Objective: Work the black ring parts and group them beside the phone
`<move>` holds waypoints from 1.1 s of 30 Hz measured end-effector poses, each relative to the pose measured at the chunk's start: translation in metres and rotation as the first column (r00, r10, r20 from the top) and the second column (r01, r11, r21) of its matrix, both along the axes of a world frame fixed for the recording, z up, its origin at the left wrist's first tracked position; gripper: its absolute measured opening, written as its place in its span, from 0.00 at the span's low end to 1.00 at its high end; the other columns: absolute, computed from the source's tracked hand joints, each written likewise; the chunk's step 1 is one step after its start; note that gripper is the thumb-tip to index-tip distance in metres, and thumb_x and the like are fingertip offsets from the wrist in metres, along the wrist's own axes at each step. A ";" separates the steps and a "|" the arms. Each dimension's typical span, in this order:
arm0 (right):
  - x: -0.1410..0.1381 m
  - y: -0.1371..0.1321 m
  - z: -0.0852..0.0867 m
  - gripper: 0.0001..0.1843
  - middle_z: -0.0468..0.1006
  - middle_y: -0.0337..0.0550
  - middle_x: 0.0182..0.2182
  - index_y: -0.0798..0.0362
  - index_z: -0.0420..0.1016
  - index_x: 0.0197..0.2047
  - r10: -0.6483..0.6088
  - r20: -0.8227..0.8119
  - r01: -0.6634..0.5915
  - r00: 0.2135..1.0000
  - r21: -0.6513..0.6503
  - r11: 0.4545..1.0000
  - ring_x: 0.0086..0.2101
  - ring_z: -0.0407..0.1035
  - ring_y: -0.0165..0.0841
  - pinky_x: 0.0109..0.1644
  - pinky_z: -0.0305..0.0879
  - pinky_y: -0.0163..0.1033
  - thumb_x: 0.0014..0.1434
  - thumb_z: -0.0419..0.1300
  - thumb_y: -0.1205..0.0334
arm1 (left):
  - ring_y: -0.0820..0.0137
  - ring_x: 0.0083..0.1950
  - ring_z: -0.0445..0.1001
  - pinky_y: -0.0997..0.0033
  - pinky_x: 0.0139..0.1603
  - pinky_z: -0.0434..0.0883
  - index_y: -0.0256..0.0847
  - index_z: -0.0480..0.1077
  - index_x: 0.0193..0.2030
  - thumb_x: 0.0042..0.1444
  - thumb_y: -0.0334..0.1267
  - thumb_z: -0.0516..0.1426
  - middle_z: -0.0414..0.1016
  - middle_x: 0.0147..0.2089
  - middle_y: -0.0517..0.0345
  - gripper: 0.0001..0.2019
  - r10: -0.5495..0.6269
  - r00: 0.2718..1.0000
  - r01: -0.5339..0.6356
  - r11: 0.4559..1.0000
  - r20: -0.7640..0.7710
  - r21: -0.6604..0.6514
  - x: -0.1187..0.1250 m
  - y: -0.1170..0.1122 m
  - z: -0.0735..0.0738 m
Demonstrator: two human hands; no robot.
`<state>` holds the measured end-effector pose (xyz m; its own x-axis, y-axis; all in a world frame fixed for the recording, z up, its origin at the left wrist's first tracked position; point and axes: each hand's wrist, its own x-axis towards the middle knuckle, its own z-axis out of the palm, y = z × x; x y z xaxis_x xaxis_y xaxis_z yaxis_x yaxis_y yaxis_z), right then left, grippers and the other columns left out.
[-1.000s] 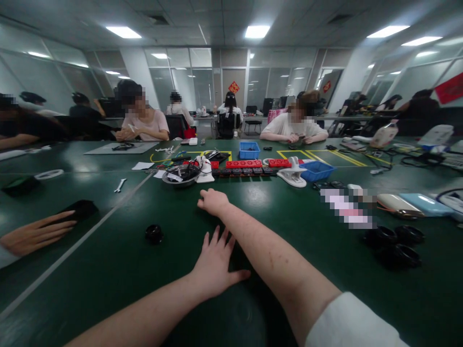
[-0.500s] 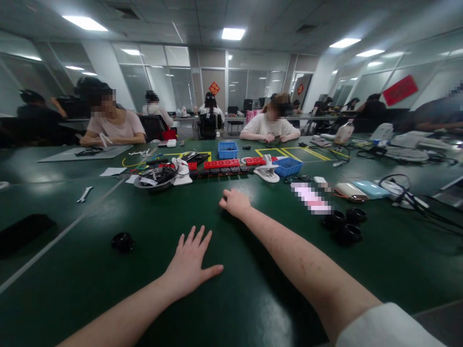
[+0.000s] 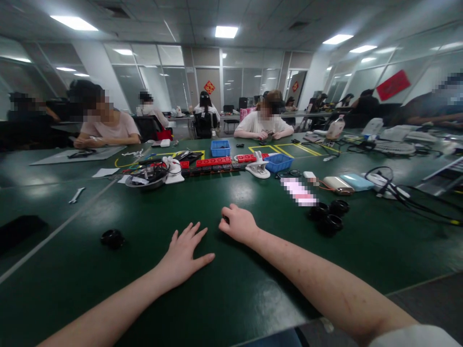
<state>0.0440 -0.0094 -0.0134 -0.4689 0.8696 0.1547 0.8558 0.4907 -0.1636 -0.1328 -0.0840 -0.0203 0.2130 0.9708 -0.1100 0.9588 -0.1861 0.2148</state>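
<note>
My left hand (image 3: 183,255) is spread out over the green table (image 3: 152,217), thumb pointing right, holding nothing. To its right, my right hand (image 3: 237,224) is closed, its fingers curled around a small dark thing (image 3: 226,219) that is mostly hidden. A round black part with a hollow ring shape (image 3: 112,238) lies to the left of my left hand. Several similar black ring parts (image 3: 331,223) are grouped to the right, beyond my right forearm.
Across the table runs a row of red-and-black blocks (image 3: 213,163) between a white clip stand (image 3: 258,167) and a metal bowl of cables (image 3: 144,179). Blue bins (image 3: 220,148) stand behind. A wrench (image 3: 76,195) lies left; power banks (image 3: 338,184) lie right. People sit opposite.
My right hand has drawn back toward me, still closed. My left hand stays spread and flat, having shifted slightly. The whole view has turned a little to the right.
</note>
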 end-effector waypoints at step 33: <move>0.009 -0.045 0.001 0.15 0.71 0.46 0.35 0.57 0.66 0.37 0.377 -0.219 -0.403 0.900 -0.086 0.911 0.30 0.67 0.35 0.32 0.66 0.38 0.47 0.52 0.58 | 0.56 0.54 0.62 0.46 0.63 0.42 0.41 0.67 0.43 0.33 0.36 0.62 0.65 0.47 0.54 0.24 -0.394 0.837 0.405 0.913 0.381 0.054 0.027 0.039 -0.004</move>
